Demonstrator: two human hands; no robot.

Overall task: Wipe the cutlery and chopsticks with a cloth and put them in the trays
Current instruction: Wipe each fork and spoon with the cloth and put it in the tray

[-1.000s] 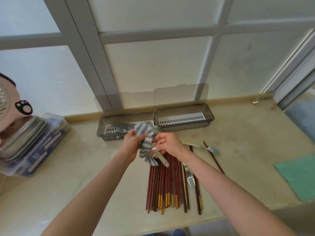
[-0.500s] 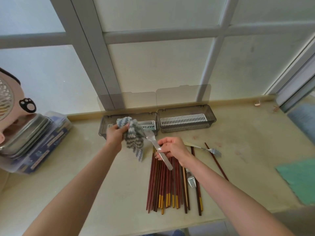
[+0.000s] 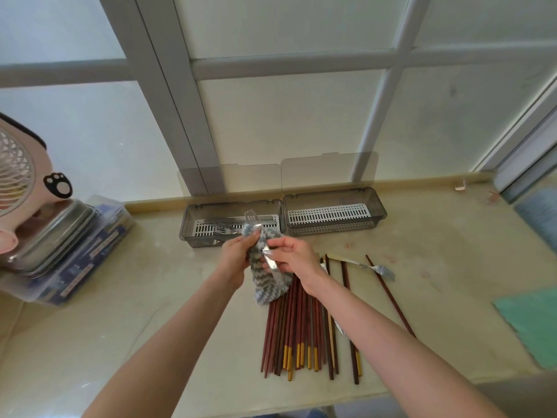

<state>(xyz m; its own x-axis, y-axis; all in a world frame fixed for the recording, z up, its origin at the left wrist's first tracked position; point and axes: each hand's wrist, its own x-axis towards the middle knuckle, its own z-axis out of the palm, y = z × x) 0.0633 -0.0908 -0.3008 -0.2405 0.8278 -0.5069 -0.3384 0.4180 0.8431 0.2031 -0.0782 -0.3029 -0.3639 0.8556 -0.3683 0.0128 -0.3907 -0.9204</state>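
My left hand (image 3: 236, 257) grips a grey-and-white zigzag cloth (image 3: 265, 282) wrapped round the middle of a metal fork (image 3: 252, 218). Its tines stick up above the cloth, in front of the left tray. My right hand (image 3: 294, 256) pinches the fork's handle below the cloth. The left grey tray (image 3: 193, 227) holds several pieces of cutlery. In the right grey tray (image 3: 379, 206) only the white slotted insert shows. A bundle of red-brown chopsticks (image 3: 298, 327) with gold bands lies on the counter under my hands. Another fork (image 3: 370, 267) lies to the right.
A pink fan (image 3: 21, 176) stands at the far left above a metal tin (image 3: 57, 230) on a blue-labelled plastic box (image 3: 90, 257). A green cloth (image 3: 533, 324) lies at the right edge. A frosted window rises behind the trays. The counter's front edge runs below the chopsticks.
The cloth, held apart to the left half a second ago, is back round the fork. My hands have come together again in front of the left tray.
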